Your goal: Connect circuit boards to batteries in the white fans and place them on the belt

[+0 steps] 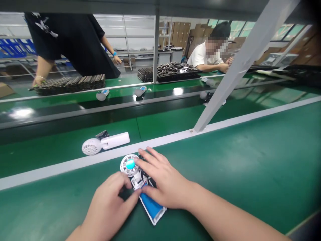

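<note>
An opened white handheld fan (pixel 129 165) lies tilted on the green work surface, its round slotted head towards the far side. A bright cyan disc (pixel 130 164) sits at the head's centre. In the handle a blue battery (pixel 151 207) is exposed, with small wires near the neck. My left hand (pixel 110 201) closes thumb and index finger at the neck's left side. My right hand (pixel 164 180) grips the fan from the right, thumb at the neck and fingers stretched over the head's edge. Beneath those fingers is a black part (pixel 140 156), mostly hidden.
Beyond a metal rail (pixel 173 138), another white fan (pixel 115 140) lies on the green belt. More fan parts (pixel 102 95) lie farther off. A slanted post (pixel 225 73) rises at right. Two people work opposite, near stacks of dark parts (pixel 71 83) and a loaded black tray (pixel 178 72).
</note>
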Demonstrator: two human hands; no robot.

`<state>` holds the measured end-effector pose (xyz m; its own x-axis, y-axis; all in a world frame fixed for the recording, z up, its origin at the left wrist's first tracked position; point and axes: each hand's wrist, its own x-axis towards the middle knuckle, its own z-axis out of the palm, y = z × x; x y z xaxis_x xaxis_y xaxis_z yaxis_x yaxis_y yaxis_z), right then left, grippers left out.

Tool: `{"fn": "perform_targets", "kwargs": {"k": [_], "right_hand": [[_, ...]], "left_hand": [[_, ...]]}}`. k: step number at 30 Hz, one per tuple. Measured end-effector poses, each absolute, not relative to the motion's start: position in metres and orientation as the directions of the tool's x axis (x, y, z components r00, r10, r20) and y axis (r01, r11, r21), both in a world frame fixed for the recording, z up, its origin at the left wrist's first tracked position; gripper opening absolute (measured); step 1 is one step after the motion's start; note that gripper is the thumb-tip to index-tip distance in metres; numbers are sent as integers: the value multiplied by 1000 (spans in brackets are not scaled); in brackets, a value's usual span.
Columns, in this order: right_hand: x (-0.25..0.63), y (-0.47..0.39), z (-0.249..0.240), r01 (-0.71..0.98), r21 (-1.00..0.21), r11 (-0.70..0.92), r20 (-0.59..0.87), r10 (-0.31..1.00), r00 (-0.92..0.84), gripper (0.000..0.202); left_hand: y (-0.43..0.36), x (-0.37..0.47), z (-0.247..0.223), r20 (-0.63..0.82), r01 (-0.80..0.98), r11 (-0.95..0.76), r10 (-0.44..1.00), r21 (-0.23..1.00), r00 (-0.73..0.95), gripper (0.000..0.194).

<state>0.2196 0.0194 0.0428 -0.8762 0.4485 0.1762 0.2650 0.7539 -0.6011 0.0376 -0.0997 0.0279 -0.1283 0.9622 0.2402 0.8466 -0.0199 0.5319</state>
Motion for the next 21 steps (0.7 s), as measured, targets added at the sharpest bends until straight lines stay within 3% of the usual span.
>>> {"fn": "perform_targets", "kwargs": {"k": [2,7,9,11,13,16,21], "right_hand": [[218,21,44,241,-557,794,196,408,-892,67],[221,22,47,285,-443,850,362,460,-811,46],[224,22,48,278,-408,870,398,443,-803,39],[226,22,47,272,-392,879,397,428,-812,46],[226,21,46,280,-385,880,358,421,-833,57],[226,20,47,317,-403,859,250,436,-865,64],[238,34,62,317,-598,736,49,429,-902,70]], "left_hand": [[-99,36,27,302,862,-68,948,502,-101,20],[-103,38,33,473,894,-255,879,369,56,13],[-99,32,39,536,894,-328,835,306,123,23],[-88,23,43,528,878,-360,836,317,152,38],[-71,15,45,442,847,-365,880,387,177,47],[-44,10,44,308,786,-391,913,479,267,42],[-42,18,49,304,827,-323,933,461,195,31]]}}
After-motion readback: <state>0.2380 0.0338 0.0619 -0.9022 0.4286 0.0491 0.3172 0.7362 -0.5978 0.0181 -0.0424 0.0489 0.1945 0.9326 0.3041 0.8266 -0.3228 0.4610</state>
